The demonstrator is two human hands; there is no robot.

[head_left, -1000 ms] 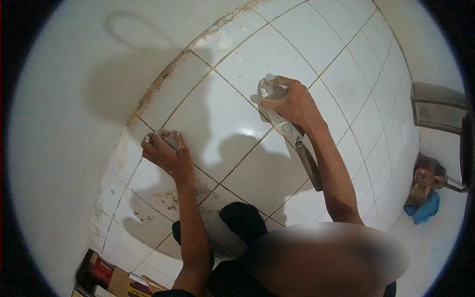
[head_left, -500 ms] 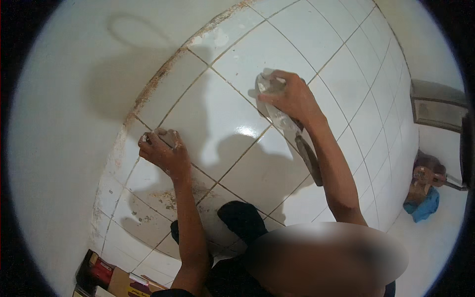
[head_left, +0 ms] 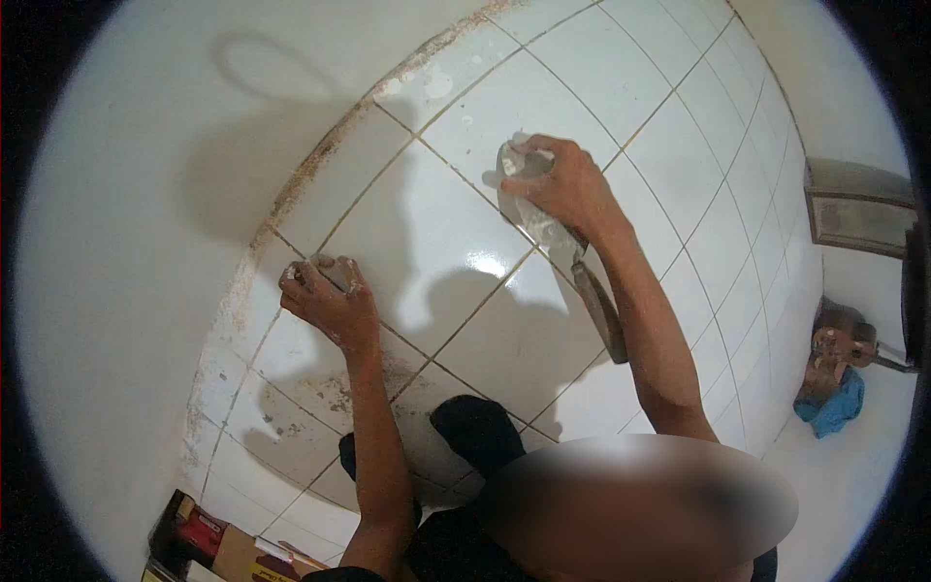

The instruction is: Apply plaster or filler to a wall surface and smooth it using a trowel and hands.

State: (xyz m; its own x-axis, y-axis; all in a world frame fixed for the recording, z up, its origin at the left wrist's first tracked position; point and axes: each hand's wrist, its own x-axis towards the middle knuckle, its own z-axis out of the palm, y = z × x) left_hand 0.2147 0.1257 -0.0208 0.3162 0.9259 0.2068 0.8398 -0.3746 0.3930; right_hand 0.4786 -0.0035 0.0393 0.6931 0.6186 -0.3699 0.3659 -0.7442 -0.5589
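My right hand point(head_left: 567, 184) is curled over the wide blade end of a trowel point(head_left: 599, 315), whose blade is smeared with whitish paste. The trowel's dark handle points back beneath my right forearm. To the left, my left hand point(head_left: 335, 306) is bent low over the floor tiles near the wall, its fingers dusted white. Its fingers are closed around a small greyish piece that is mostly hidden, so its kind does not show. Both hands are over the white tiled floor point(head_left: 456, 223), which has dark joint lines.
A crumbling brown strip point(head_left: 320, 155) runs along the foot of the white wall point(head_left: 126, 242). Boxes point(head_left: 233, 553) stand at the lower left. Far right are a guitar-like brown object point(head_left: 844, 339), a blue cloth or bag point(head_left: 836, 403) and a framed panel point(head_left: 863, 223).
My right hand and the trowel have shifted slightly left over the tiles. My left hand keeps nearly the same place, its fingers still curled.
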